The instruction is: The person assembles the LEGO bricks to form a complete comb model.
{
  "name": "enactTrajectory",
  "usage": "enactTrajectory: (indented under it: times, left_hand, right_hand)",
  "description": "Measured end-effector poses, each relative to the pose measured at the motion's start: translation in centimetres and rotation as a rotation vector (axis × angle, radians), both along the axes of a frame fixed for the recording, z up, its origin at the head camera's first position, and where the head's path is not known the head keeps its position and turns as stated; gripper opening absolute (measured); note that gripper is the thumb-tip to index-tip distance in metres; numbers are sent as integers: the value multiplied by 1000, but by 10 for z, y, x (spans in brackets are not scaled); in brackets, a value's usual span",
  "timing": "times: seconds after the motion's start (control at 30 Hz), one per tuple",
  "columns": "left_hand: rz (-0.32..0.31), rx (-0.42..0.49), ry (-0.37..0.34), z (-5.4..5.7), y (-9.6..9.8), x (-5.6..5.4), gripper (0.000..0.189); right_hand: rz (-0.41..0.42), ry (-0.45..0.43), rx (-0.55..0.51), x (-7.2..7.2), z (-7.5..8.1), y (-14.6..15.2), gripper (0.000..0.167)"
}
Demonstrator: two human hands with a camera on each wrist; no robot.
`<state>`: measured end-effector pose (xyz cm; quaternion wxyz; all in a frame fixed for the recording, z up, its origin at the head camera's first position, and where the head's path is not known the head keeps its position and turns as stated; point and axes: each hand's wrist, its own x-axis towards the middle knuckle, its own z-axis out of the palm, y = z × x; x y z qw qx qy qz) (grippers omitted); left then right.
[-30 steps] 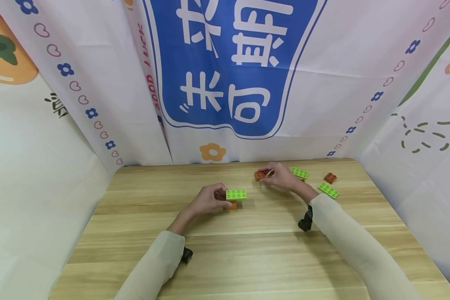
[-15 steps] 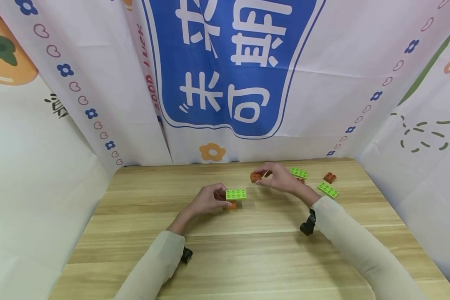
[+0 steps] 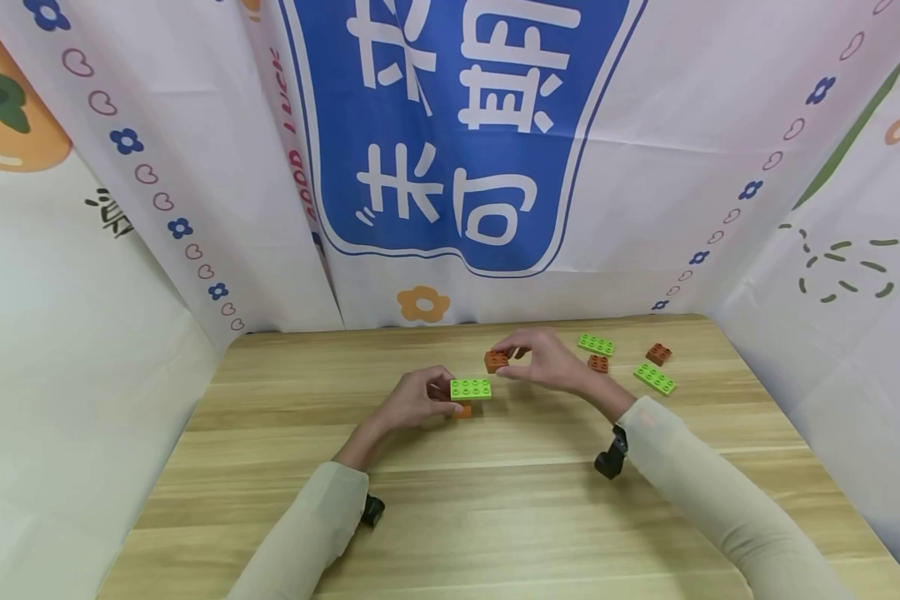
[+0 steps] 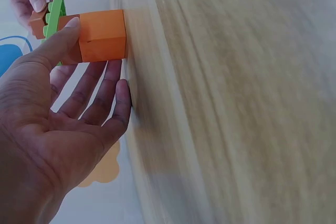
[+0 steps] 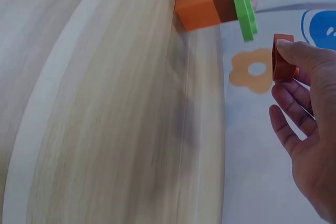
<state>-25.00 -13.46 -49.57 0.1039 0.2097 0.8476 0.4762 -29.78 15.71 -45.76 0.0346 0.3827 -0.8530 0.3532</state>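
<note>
Wood-grain tabletop (image 3: 435, 517) spreads before you, with a three-part stack (image 5: 216, 4) standing near its middle. Closest to you, in front of the stack and on either side of it, are your two beige sleeves (image 3: 307, 525), with a small black device (image 3: 372, 510) at each wrist. Your left hand (image 3: 417, 398) grips the stack from its left: orange brick (image 4: 105, 35) lowest, brown block (image 5: 226, 6) in the middle, lime plate (image 3: 470, 389) on top. Just beyond the stack and to its right, your right hand (image 3: 547, 362) pinches a reddish-brown brick (image 3: 497, 361) between thumb and fingers, held off the wood, hollow underside downward, near the lime plate but apart from it. Well to the right of the stack, and slightly farther off, lie a loose green plate (image 3: 655, 379), a small brown brick (image 3: 598, 363), a corner brown brick (image 3: 658, 354) and, farthest, a second green plate (image 3: 596, 344). Behind the stack hangs a white cloth (image 3: 660, 200), with an orange flower (image 3: 407, 302) below a blue panel (image 3: 420, 229) of white characters.
</note>
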Motion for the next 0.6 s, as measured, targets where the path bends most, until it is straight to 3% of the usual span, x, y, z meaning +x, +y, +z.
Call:
enactTrajectory:
  times: [0.6]
  left_hand:
    - [-15, 13, 20, 2, 5, 0, 33]
  right_hand:
    - [95, 22, -46, 12, 1, -25, 36]
